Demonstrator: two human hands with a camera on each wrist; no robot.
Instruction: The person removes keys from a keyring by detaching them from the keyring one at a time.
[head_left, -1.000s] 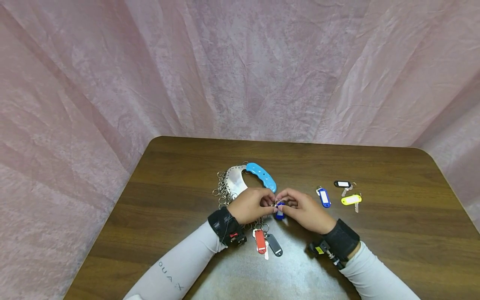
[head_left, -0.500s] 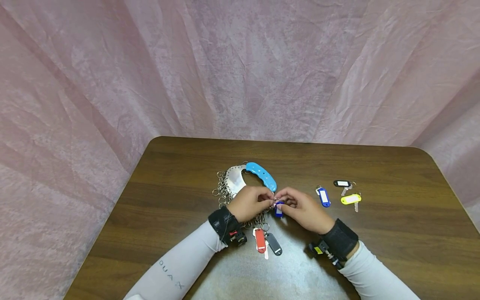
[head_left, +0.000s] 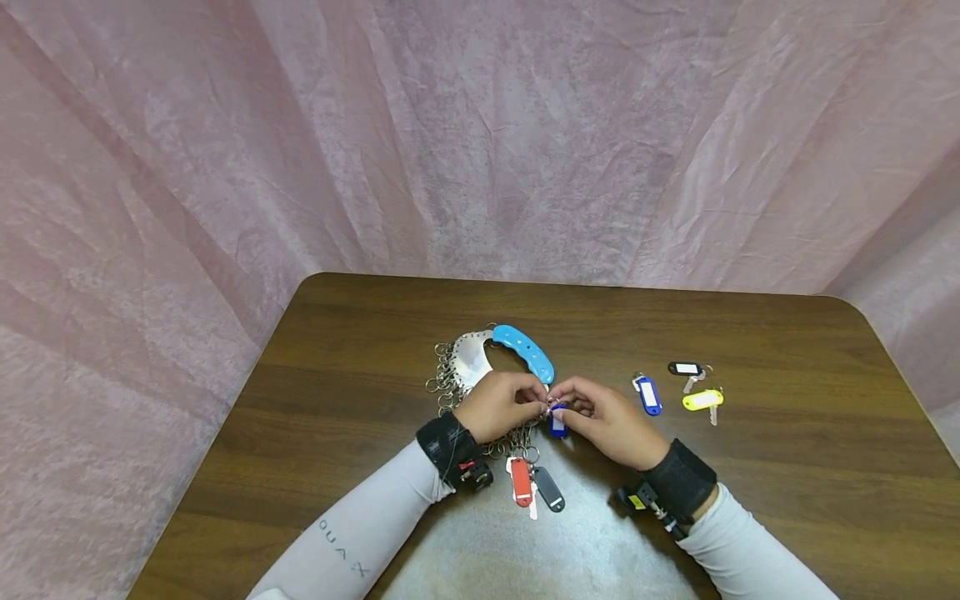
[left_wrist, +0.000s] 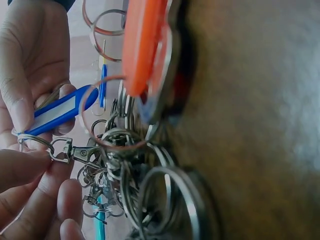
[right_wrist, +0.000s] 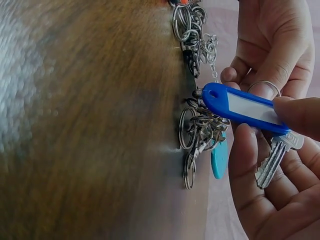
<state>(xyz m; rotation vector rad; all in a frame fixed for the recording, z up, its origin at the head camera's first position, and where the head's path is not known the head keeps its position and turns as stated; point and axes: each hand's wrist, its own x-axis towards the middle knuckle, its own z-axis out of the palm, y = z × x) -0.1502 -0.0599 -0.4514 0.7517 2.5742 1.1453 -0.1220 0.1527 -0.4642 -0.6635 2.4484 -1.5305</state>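
My left hand (head_left: 497,408) pinches a metal split ring (left_wrist: 36,141) that meets a small swivel clasp (left_wrist: 75,151). Close beside it, my right hand (head_left: 611,421) holds a blue key tag (right_wrist: 250,109) between thumb and fingers. A notched key (right_wrist: 272,162) hangs at the tag's end, over the right fingers. Both hands work at the edge of a metal ring holder (head_left: 470,358) with a blue handle (head_left: 523,350); many rings and clasps (head_left: 444,379) dangle from its rim. Part of the holder is hidden under my left hand.
Just below my hands lie a red key tag (head_left: 521,482) and a dark grey key tag (head_left: 548,489). To the right on the wooden table (head_left: 810,375) are another blue key tag (head_left: 648,396), a black one (head_left: 684,367) and a yellow one (head_left: 702,400). A pink curtain (head_left: 480,150) hangs behind.
Both hands have shifted very slightly left, with the blue key tag between them. The fingertips of the left hand have drawn back a little from the tag. Other things lie as before.
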